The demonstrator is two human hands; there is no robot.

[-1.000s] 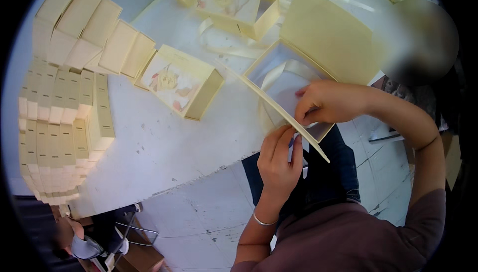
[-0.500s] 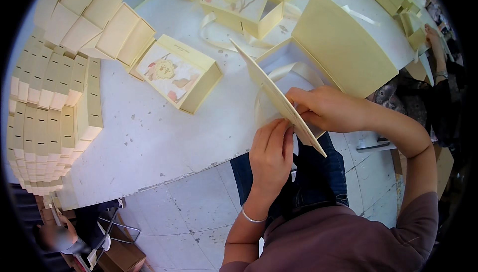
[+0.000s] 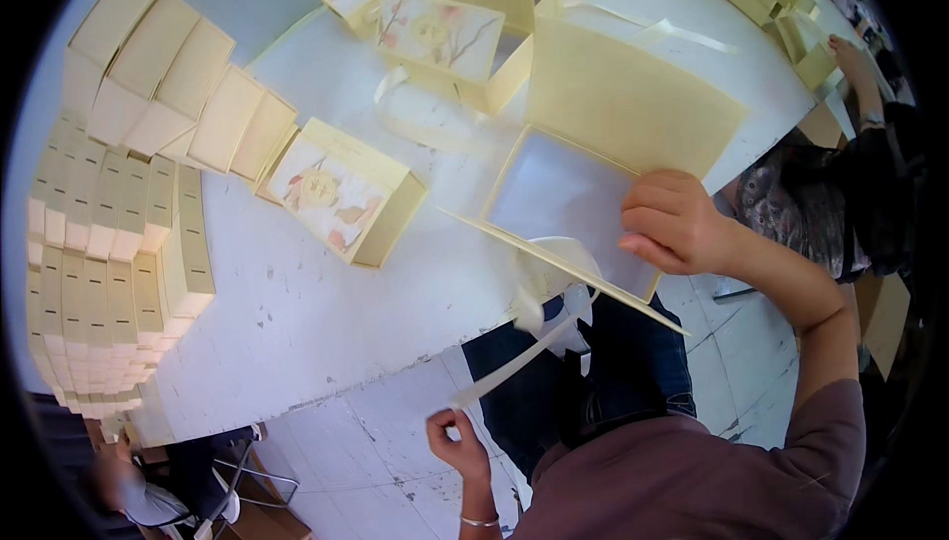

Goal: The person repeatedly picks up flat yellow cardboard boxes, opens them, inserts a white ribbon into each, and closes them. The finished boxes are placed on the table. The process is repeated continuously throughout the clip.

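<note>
White, scuffed table (image 3: 306,342): bears an open, cream, rectangular cardboard box (image 3: 573,189). Flat, cream, cloth-like ribbon (image 3: 524,358): stretched from by the box's near, thin, cream flap (image 3: 633,304) toward you. Your left hand (image 3: 461,443): finger and thumb pinching the ribbon's end, nearer you than the box. Your right hand (image 3: 680,224): curled over the box's interior, well apart from the left; grip unclear. Advised: draw evenly, keep the ribbon untwisted, brace the flap against bending.

A head-worn fisheye (the left of two) looks down over the worktable (image 3: 297,332).
</note>
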